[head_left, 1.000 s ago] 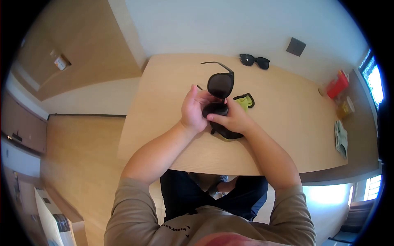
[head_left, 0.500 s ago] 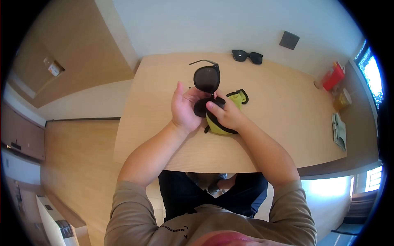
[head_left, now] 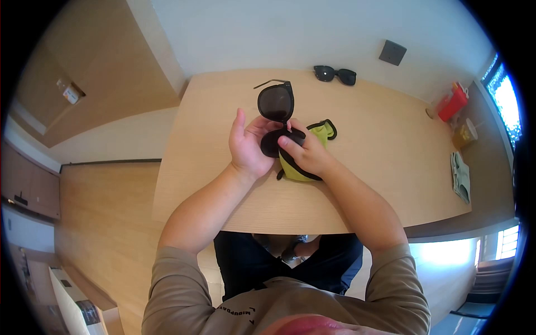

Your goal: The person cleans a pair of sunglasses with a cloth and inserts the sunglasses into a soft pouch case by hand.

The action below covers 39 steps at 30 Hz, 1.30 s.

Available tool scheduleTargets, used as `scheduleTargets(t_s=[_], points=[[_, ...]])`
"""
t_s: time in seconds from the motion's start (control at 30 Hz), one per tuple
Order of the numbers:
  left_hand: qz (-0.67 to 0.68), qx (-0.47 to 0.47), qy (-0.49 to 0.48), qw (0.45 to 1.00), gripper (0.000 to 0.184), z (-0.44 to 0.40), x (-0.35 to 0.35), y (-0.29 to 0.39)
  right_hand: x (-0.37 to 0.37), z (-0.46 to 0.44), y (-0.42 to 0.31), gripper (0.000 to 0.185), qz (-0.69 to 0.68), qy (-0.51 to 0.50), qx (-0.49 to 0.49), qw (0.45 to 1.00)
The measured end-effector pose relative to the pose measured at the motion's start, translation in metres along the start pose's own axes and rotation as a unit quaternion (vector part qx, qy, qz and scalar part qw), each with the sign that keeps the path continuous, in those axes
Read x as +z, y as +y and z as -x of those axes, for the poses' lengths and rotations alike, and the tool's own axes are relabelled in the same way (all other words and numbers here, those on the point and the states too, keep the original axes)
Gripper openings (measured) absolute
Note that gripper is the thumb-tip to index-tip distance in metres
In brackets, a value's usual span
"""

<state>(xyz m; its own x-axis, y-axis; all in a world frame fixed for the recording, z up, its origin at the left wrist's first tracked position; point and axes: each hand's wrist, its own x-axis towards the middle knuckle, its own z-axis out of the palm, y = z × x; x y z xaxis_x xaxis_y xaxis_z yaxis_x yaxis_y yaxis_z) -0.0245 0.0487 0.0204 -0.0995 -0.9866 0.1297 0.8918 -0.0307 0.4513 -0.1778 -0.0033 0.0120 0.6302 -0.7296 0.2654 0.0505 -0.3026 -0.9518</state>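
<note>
Right hand (head_left: pixel 307 152) is gripping the held sunglasses (head_left: pixel 275 103), thumb pressing on the dark lower part, fingers curling behind and mostly hidden. Left hand (head_left: pixel 251 146) is staying open-palmed, thumb spreading upward, fingers passing behind the frame; can't tell whether they're bearing on it.

Held pair is sitting between the two hands, above the near-middle of the table (head_left: pixel 385 173), and is tilting so one lens is standing above the other. Lenses are reading as smooth, dark, large and rounded; frame is looking black and glossy, probably plastic, can't confirm. One slim temple arm is sticking out from the upper corner, curving toward the left.

Pouch (head_left: pixel 298 171) is lying under and beside the right hand: soft, lime-green fabric, black edging, rumpled outline, far end flaring out past the knuckles. Middle is being covered by the hand.

Second sunglasses (head_left: pixel 335 75) are resting at the far table edge by the wall, dark and shiny. Tabletop is showing pale wood grain, matte, rounded corner.

Right side: a red container (head_left: pixel 453 104) is standing near a yellowish cup (head_left: pixel 465 134); a pale green folded item (head_left: pixel 460 177), cloth or paper, is lying closer in. Square dark-grey plate (head_left: pixel 392 52) is sitting flat on the smooth wall.
</note>
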Motion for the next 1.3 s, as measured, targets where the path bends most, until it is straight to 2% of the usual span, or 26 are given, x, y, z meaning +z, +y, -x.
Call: scheduleTargets(t_s=[0.03, 0.13, 0.23, 0.33, 0.43, 0.53, 0.63, 0.73, 0.83, 0.93, 1.13, 1.23, 1.3], points=[[-0.006, 0.002, 0.008, 1.000, 0.074, 0.001, 0.001, 0.000, 0.000, 0.000, -0.002, 0.049, 0.003, -0.004, -0.009, 1.000], [-0.044, 0.003, 0.038, 0.998, 0.074, 0.000, 0.002, -0.001, -0.002, 0.007, -0.023, 0.046, 0.148, -0.056, 0.016, 0.987], [-0.030, 0.002, 0.017, 0.999, 0.073, 0.001, 0.003, -0.001, -0.004, 0.004, -0.014, 0.045, 0.124, -0.055, -0.010, 0.991], [-0.014, 0.010, 0.009, 1.000, 0.073, 0.001, 0.006, 0.000, -0.006, -0.001, 0.001, 0.054, 0.030, -0.040, 0.004, 0.999], [-0.011, 0.006, 0.014, 1.000, 0.073, 0.002, 0.008, 0.000, -0.003, 0.003, -0.010, 0.049, 0.018, -0.019, 0.032, 0.999], [-0.025, 0.002, 0.011, 1.000, 0.074, 0.002, 0.005, 0.000, -0.003, 0.005, -0.018, 0.044, 0.112, -0.053, -0.024, 0.992], [-0.024, 0.006, -0.003, 1.000, 0.074, 0.002, 0.003, -0.001, -0.005, 0.003, -0.010, 0.043, 0.111, -0.054, -0.013, 0.992], [-0.004, 0.005, 0.006, 1.000, 0.074, 0.002, 0.007, 0.000, -0.003, 0.001, -0.003, 0.049, -0.026, -0.020, 0.021, 0.999], [-0.009, 0.002, 0.003, 1.000, 0.075, 0.002, 0.006, 0.000, -0.005, 0.000, -0.005, 0.051, -0.035, -0.032, 0.032, 0.998], [-0.036, 0.003, 0.015, 0.999, 0.074, 0.002, 0.005, 0.000, -0.001, 0.007, -0.035, 0.054, 0.133, -0.057, -0.025, 0.989], [-0.033, 0.004, 0.008, 0.999, 0.073, 0.002, 0.004, -0.001, -0.003, 0.004, -0.018, 0.056, 0.076, -0.062, -0.014, 0.995], [-0.018, 0.003, -0.011, 1.000, 0.073, 0.001, 0.003, -0.001, -0.005, 0.002, -0.012, 0.058, 0.025, -0.044, 0.027, 0.998], [-0.011, 0.006, -0.014, 1.000, 0.073, 0.001, 0.004, -0.001, -0.001, 0.001, -0.011, 0.053, -0.005, -0.012, -0.008, 1.000]])
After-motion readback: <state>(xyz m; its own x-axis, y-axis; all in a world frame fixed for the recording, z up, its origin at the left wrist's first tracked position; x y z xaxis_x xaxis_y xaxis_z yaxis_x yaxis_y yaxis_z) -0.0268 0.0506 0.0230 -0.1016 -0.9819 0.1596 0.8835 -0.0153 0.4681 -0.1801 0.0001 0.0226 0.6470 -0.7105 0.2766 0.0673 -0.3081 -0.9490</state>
